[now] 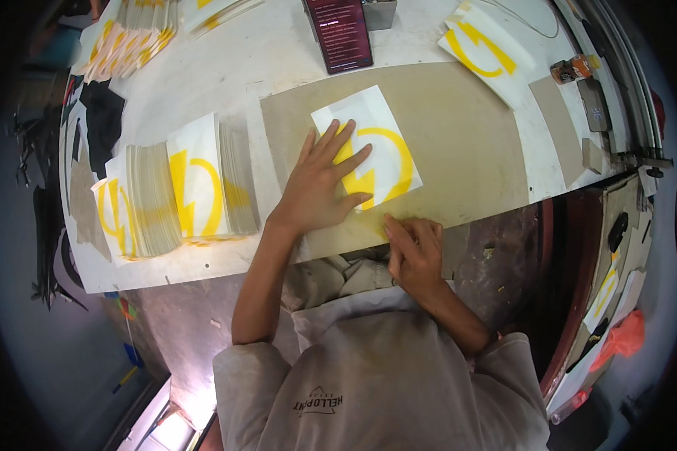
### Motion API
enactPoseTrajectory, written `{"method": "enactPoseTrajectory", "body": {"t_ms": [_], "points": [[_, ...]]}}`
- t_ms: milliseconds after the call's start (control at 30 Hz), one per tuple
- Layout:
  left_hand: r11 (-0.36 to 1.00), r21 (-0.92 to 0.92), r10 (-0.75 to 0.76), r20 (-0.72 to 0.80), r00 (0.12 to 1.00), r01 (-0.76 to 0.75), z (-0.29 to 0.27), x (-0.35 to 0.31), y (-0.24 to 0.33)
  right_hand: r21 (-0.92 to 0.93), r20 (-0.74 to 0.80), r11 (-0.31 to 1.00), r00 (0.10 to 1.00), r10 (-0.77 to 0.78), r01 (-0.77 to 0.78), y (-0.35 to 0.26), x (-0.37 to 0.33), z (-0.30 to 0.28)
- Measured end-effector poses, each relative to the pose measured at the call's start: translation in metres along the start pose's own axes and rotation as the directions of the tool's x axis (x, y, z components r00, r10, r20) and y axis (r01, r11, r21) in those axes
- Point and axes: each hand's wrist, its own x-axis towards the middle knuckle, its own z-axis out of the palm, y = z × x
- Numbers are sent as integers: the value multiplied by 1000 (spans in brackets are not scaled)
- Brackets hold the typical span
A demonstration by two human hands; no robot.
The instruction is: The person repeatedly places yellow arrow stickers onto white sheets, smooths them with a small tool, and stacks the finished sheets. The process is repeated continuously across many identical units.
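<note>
A white rectangular sheet or flat pouch [384, 150] with a yellow curved and zigzag print lies slightly turned on a beige mat [466, 135]. My left hand [316, 184] rests flat over its left side with the fingers spread, covering part of the print. Just below the sheet's lower edge, at the front rim of the mat, is my right hand [416, 255]. Its fingers are curled in, with the forefinger and thumb close to the mat; whatever they hold, if anything, is hidden. To the left, two thick stacks [197, 180] of the same printed pieces stand side by side.
A phone [341, 37] with a lit screen leans at the back. More printed pieces [489, 56] lie back right, near a small bottle [572, 69] and a grey device [594, 105]. Another pile [135, 37] sits back left, beside black cloth [104, 113]. The table's front edge curves before me.
</note>
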Motion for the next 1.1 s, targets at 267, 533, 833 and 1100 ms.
{"method": "enactPoseTrajectory", "body": {"t_ms": [267,533,833,1100], "points": [[999,11,40,-244,969,-39,19,-10,18,-434,-129,885,984,122,-167,84,41,-70],[611,-786,-536,-320,781,98,27,-25,63,-221,-207,971,977,44,-91,56,32,-54],[891,319,-95,-565,819,324,-148,-151,19,-67,-339,998,941,-12,-11,62,-7,-63],[865,275,-254,-479,841,418,-128,-181,7,52,-270,999,962,31,-18,55,20,-59]]}}
